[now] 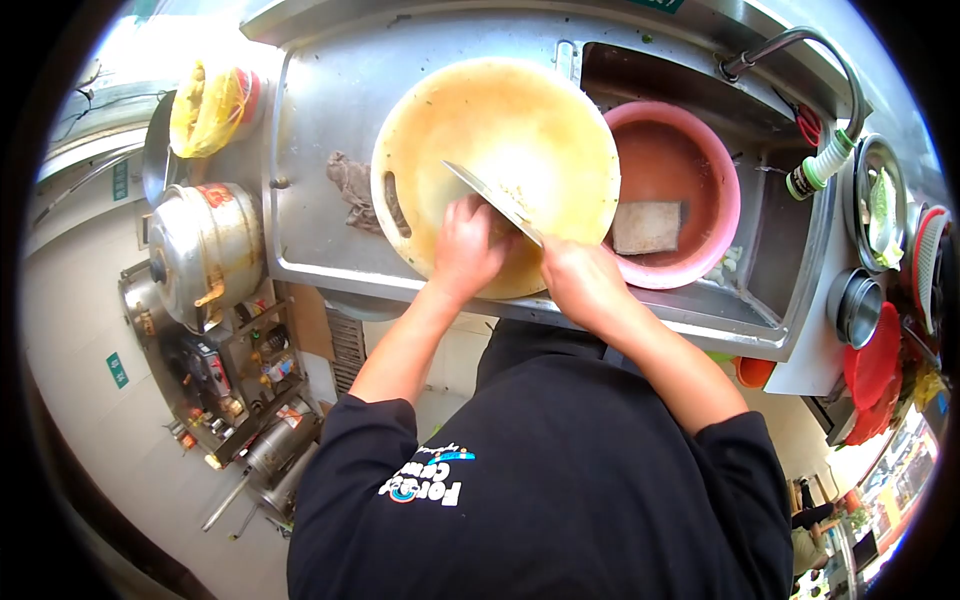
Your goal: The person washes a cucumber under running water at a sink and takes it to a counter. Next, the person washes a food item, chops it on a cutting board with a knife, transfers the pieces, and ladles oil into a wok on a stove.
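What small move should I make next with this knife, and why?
Probably ease your left hand slightly back from the knife: they look very close together over the round board, and your right hand is gripping the knife.

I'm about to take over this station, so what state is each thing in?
Cutting board: lying flat, pale bits on it
Knife: held, blade slanting over the board
Right hand: closed around the handle
Left hand: fingers curled by the blade; any hold is hidden
Pink basin: upright, a flat block inside
Cloth: crumpled
Pot: lid on
Faucet: no stream visible
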Action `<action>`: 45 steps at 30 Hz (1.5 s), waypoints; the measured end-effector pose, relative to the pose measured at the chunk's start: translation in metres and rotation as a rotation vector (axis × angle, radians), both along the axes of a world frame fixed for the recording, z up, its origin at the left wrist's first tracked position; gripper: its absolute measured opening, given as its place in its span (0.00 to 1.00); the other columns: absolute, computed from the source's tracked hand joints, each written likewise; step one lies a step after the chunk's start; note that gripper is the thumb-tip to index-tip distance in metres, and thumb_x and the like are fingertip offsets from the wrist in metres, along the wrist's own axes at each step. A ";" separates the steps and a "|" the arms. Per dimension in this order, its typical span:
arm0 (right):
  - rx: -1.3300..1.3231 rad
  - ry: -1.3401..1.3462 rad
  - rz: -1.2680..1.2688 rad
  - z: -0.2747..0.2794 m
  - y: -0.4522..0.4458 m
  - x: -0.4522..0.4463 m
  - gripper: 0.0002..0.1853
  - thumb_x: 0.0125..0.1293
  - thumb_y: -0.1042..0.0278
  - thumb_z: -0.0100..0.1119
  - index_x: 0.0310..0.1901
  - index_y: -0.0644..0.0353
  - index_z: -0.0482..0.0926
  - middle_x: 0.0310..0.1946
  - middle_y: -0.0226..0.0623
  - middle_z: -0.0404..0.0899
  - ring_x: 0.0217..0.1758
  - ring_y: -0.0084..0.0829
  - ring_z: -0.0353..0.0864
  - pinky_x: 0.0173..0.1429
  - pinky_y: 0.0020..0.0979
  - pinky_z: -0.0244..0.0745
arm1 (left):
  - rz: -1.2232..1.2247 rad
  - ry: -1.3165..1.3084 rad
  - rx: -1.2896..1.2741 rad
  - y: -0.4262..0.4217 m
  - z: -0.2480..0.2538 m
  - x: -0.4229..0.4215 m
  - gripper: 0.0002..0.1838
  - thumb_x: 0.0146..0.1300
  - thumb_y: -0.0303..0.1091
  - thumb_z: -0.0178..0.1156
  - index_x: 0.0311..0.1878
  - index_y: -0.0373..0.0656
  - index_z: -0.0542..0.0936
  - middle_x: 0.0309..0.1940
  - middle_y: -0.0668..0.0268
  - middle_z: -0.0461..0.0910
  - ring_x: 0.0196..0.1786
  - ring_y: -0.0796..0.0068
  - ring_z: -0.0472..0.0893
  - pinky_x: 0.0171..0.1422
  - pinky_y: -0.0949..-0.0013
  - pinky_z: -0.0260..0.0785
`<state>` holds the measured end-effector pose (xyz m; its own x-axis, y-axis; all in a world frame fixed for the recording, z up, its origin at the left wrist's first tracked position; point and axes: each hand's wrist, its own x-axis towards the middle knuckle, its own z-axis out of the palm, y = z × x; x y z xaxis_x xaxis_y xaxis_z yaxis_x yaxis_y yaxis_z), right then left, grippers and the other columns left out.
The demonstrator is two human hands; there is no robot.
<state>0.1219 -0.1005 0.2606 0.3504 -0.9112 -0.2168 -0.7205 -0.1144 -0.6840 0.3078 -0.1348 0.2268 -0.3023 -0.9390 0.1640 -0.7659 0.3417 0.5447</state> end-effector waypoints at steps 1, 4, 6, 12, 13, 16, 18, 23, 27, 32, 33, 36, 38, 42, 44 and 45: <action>-0.011 0.009 -0.009 -0.008 -0.007 0.008 0.05 0.63 0.74 0.49 0.34 0.67 0.72 0.27 0.56 0.77 0.32 0.56 0.77 0.37 0.49 0.72 | -0.002 -0.003 0.001 0.002 -0.002 0.000 0.20 0.46 0.31 0.69 0.45 0.43 0.78 0.45 0.59 0.76 0.48 0.53 0.73 0.52 0.57 0.68; -0.048 0.004 -0.035 -0.015 -0.013 0.006 0.06 0.61 0.73 0.49 0.32 0.67 0.73 0.26 0.55 0.78 0.31 0.55 0.78 0.37 0.50 0.73 | 0.021 0.033 0.015 0.007 -0.009 0.002 0.18 0.46 0.32 0.69 0.42 0.42 0.79 0.45 0.59 0.76 0.48 0.52 0.73 0.52 0.56 0.68; -0.084 -0.019 -0.055 -0.007 -0.008 -0.006 0.06 0.61 0.73 0.49 0.32 0.66 0.73 0.25 0.54 0.78 0.31 0.54 0.79 0.37 0.50 0.73 | 0.012 0.026 0.060 0.009 -0.013 0.001 0.21 0.46 0.32 0.70 0.46 0.40 0.78 0.46 0.55 0.75 0.49 0.52 0.73 0.53 0.56 0.69; -0.031 -0.069 0.010 0.044 0.027 -0.035 0.04 0.61 0.75 0.51 0.33 0.67 0.70 0.22 0.52 0.76 0.28 0.54 0.77 0.34 0.48 0.72 | 0.032 0.082 0.013 0.005 -0.007 -0.001 0.18 0.45 0.31 0.72 0.41 0.42 0.79 0.45 0.60 0.76 0.48 0.56 0.73 0.50 0.58 0.69; -0.031 -0.067 0.012 0.044 0.031 -0.036 0.04 0.61 0.75 0.51 0.33 0.67 0.70 0.22 0.52 0.76 0.28 0.54 0.77 0.34 0.48 0.72 | 0.032 0.084 0.025 0.006 -0.006 0.000 0.18 0.45 0.31 0.72 0.41 0.42 0.79 0.45 0.59 0.76 0.48 0.56 0.73 0.50 0.58 0.69; -0.004 -0.065 -0.014 0.040 0.034 -0.033 0.04 0.60 0.76 0.51 0.32 0.67 0.70 0.21 0.52 0.75 0.28 0.54 0.77 0.34 0.48 0.71 | 0.067 0.078 0.023 0.007 -0.003 -0.001 0.19 0.46 0.31 0.71 0.42 0.41 0.79 0.45 0.59 0.76 0.48 0.54 0.73 0.50 0.58 0.69; 0.026 -0.034 0.011 0.033 0.024 -0.023 0.04 0.59 0.76 0.51 0.31 0.67 0.71 0.22 0.53 0.76 0.29 0.54 0.78 0.35 0.49 0.72 | 0.077 0.066 0.023 0.005 -0.001 0.000 0.19 0.46 0.31 0.71 0.43 0.40 0.78 0.45 0.59 0.76 0.48 0.54 0.73 0.50 0.58 0.69; -0.054 -0.023 -0.008 -0.011 -0.011 0.012 0.05 0.59 0.74 0.51 0.30 0.67 0.73 0.25 0.55 0.78 0.31 0.55 0.79 0.38 0.50 0.73 | 0.029 0.028 -0.028 0.007 -0.014 0.006 0.22 0.45 0.32 0.71 0.45 0.40 0.78 0.46 0.57 0.76 0.48 0.52 0.73 0.50 0.56 0.69; 0.004 -0.013 -0.030 -0.019 -0.017 0.013 0.07 0.60 0.72 0.50 0.32 0.66 0.74 0.27 0.54 0.79 0.33 0.55 0.79 0.40 0.51 0.73 | 0.044 0.025 -0.020 0.019 -0.007 -0.002 0.26 0.44 0.34 0.72 0.47 0.36 0.75 0.49 0.49 0.73 0.50 0.50 0.73 0.52 0.55 0.69; -0.066 -0.080 -0.036 -0.001 -0.007 -0.013 0.06 0.62 0.71 0.51 0.35 0.65 0.74 0.28 0.53 0.78 0.34 0.53 0.79 0.40 0.49 0.73 | 0.116 -0.017 -0.074 0.015 -0.016 0.023 0.23 0.43 0.33 0.69 0.42 0.38 0.70 0.50 0.46 0.71 0.49 0.45 0.73 0.53 0.51 0.67; -0.081 -0.071 -0.035 0.006 -0.003 -0.019 0.06 0.62 0.71 0.52 0.36 0.65 0.73 0.28 0.52 0.78 0.33 0.53 0.79 0.39 0.48 0.73 | 0.171 -0.147 -0.075 0.013 -0.006 0.031 0.23 0.43 0.33 0.68 0.42 0.38 0.71 0.50 0.47 0.71 0.50 0.45 0.72 0.54 0.51 0.66; -0.201 -0.116 -0.093 0.009 0.010 -0.035 0.05 0.61 0.73 0.53 0.37 0.65 0.73 0.28 0.51 0.78 0.32 0.52 0.79 0.38 0.46 0.74 | 0.231 -0.278 -0.158 0.003 -0.003 0.052 0.19 0.44 0.31 0.68 0.42 0.39 0.76 0.52 0.48 0.71 0.53 0.48 0.70 0.58 0.53 0.64; -0.205 -0.098 -0.088 0.013 0.015 -0.042 0.05 0.61 0.74 0.53 0.37 0.65 0.72 0.28 0.51 0.78 0.32 0.51 0.79 0.37 0.46 0.74 | 0.171 -0.255 -0.219 0.004 0.007 0.045 0.18 0.46 0.31 0.68 0.41 0.40 0.77 0.50 0.50 0.73 0.53 0.49 0.72 0.59 0.53 0.64; -0.190 -0.017 -0.023 0.021 0.018 -0.053 0.05 0.61 0.75 0.53 0.37 0.65 0.72 0.28 0.51 0.77 0.30 0.51 0.79 0.35 0.46 0.74 | -0.003 -0.095 -0.215 0.014 -0.015 -0.002 0.08 0.52 0.26 0.63 0.37 0.41 0.80 0.42 0.56 0.78 0.45 0.55 0.76 0.51 0.56 0.68; -0.164 0.015 -0.012 0.028 0.018 -0.054 0.05 0.61 0.75 0.52 0.36 0.66 0.72 0.27 0.51 0.77 0.30 0.51 0.79 0.35 0.47 0.74 | -0.036 -0.038 -0.178 0.011 -0.027 -0.022 0.06 0.54 0.25 0.60 0.36 0.41 0.79 0.40 0.57 0.78 0.43 0.56 0.76 0.47 0.58 0.70; -0.139 0.044 -0.001 0.031 0.018 -0.054 0.04 0.60 0.75 0.52 0.36 0.66 0.71 0.26 0.51 0.77 0.30 0.51 0.79 0.34 0.47 0.74 | 0.006 -0.017 -0.170 0.009 -0.031 -0.028 0.06 0.54 0.25 0.59 0.36 0.40 0.79 0.40 0.57 0.77 0.43 0.56 0.76 0.45 0.59 0.70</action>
